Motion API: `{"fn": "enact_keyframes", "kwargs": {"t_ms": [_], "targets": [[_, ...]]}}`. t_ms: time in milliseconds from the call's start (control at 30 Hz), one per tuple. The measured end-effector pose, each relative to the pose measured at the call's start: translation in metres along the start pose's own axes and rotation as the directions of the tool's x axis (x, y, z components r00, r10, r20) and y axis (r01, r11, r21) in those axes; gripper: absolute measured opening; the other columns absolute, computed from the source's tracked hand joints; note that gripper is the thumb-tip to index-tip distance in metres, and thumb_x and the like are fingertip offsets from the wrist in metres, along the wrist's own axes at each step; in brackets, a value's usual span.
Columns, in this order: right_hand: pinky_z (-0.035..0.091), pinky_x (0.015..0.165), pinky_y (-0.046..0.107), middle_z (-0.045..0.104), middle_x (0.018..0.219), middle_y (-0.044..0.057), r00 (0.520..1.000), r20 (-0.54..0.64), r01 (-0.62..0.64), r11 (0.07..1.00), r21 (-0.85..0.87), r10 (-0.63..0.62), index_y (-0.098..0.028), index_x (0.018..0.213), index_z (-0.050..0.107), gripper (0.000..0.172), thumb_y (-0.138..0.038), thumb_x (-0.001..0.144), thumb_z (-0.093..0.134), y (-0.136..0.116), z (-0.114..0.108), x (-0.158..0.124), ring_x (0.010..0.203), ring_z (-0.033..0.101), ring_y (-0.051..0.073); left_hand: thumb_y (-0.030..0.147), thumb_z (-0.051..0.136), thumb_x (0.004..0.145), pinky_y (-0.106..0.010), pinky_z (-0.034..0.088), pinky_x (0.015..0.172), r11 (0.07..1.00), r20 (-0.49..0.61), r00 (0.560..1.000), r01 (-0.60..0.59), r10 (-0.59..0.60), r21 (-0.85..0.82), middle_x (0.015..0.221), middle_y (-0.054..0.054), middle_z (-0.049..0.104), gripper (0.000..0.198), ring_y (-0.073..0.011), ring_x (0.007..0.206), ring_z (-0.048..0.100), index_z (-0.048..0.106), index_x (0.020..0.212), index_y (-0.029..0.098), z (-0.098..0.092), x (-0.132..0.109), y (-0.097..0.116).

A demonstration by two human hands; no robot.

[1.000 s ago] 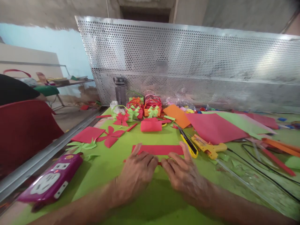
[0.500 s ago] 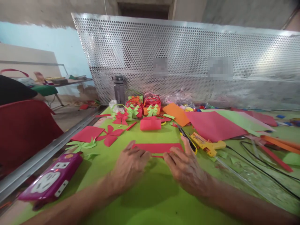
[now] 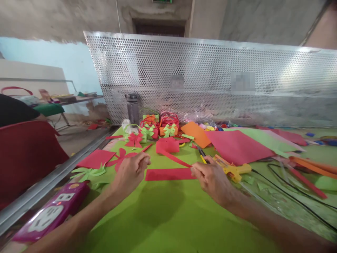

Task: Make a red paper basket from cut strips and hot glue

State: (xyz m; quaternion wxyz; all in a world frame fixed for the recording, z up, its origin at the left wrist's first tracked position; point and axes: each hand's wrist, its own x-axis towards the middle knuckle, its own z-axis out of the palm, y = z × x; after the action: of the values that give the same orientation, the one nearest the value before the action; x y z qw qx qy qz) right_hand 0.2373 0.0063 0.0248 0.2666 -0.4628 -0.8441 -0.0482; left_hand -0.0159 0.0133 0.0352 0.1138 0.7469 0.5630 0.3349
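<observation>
A red paper rectangle (image 3: pixel 168 174) lies flat on the green table sheet (image 3: pixel 163 214) between my hands. My right hand (image 3: pixel 212 179) is closed in a pinch on one end of a thin red paper strip (image 3: pixel 175 159), which runs up and left toward a folded red piece (image 3: pixel 167 144). My left hand (image 3: pixel 131 170) hovers left of the rectangle with fingers curled together near its upper left corner; what it pinches, if anything, is too small to make out.
A yellow glue gun (image 3: pixel 233 170) and a yellow cutter (image 3: pixel 202 155) lie right of my right hand, with black cables (image 3: pixel 292 191). Red, orange and green sheets (image 3: pixel 238 144), paper bows and baskets (image 3: pixel 158 126), a bottle (image 3: pixel 132 107), a perforated metal screen (image 3: pixel 210 77), a purple power strip (image 3: pixel 50 216).
Both hands lifted off the red rectangle and moved apart. My right hand now holds a thin red strip raised above the table; my left hand drew away to the left.
</observation>
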Motion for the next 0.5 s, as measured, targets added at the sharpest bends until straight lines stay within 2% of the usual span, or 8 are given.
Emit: {"fn": "enact_keyframes", "kwargs": {"t_ms": [33,100,167,233,333,500], "targets": [[0.043,0.060,0.024,0.062,0.055,-0.001,0.999,0.028,-0.029,0.996,0.083,0.027,-0.018,0.062,0.058,0.034,-0.018,0.090,0.038,-0.002,-0.002,0.002,0.049,0.051,0.011,0.031,0.046,0.085,-0.034,0.051,0.070,0.977,0.087,0.995,0.069,-0.053,-0.203,0.088,-0.011,0.069,0.026,-0.0210,0.077,0.066,0.059,0.099,0.014,0.002,-0.001,0.002],[0.040,0.052,0.020,0.066,0.060,-0.001,0.986,0.132,-0.140,0.938,0.316,0.103,-0.017,0.063,0.061,0.037,-0.026,0.091,0.039,-0.008,-0.003,0.003,0.050,0.054,0.010,0.040,0.058,0.078,-0.035,0.051,0.077,0.789,0.303,0.952,0.222,-0.048,-0.572,0.108,-0.015,0.066,0.045,-0.0225,0.092,0.064,0.053,0.115,0.014,0.009,-0.004,0.009],[0.039,0.051,0.020,0.068,0.061,0.001,0.956,0.252,-0.261,0.817,0.513,0.147,-0.016,0.062,0.063,0.038,-0.030,0.090,0.041,-0.014,-0.002,0.003,0.052,0.055,0.010,0.043,0.067,0.071,-0.036,0.049,0.082,0.603,0.379,0.925,0.290,0.022,-0.743,0.111,-0.015,0.065,0.052,-0.0231,0.095,0.064,0.056,0.113,0.015,0.019,-0.007,0.017],[0.039,0.053,0.022,0.068,0.061,0.002,0.931,0.334,-0.333,0.723,0.605,0.149,-0.016,0.061,0.063,0.037,-0.033,0.088,0.043,-0.019,0.002,0.001,0.053,0.055,0.011,0.045,0.065,0.073,-0.036,0.048,0.083,0.500,0.403,0.914,0.332,0.039,-0.800,0.103,-0.013,0.068,0.043,-0.0223,0.092,0.064,0.063,0.102,0.014,0.028,-0.011,0.022],[0.038,0.052,0.022,0.068,0.062,0.002,0.897,0.416,-0.405,0.658,0.635,0.150,-0.016,0.062,0.063,0.035,-0.035,0.086,0.045,-0.024,0.009,0.000,0.052,0.055,0.010,0.043,0.063,0.077,-0.034,0.048,0.080,0.396,0.408,0.912,0.391,-0.044,-0.831,0.087,-0.009,0.071,0.033,-0.0197,0.084,0.065,0.068,0.093,0.014,0.038,-0.013,0.026],[0.039,0.052,0.021,0.070,0.064,0.003,0.860,0.487,-0.468,0.614,0.636,0.152,-0.016,0.063,0.061,0.031,-0.033,0.084,0.046,-0.031,0.013,0.001,0.052,0.056,0.010,0.042,0.061,0.079,-0.030,0.048,0.076,0.374,0.385,0.919,0.388,-0.086,-0.843,0.090,-0.007,0.070,0.028,-0.0151,0.074,0.063,0.071,0.083,0.016,0.040,-0.015,0.026]]}}
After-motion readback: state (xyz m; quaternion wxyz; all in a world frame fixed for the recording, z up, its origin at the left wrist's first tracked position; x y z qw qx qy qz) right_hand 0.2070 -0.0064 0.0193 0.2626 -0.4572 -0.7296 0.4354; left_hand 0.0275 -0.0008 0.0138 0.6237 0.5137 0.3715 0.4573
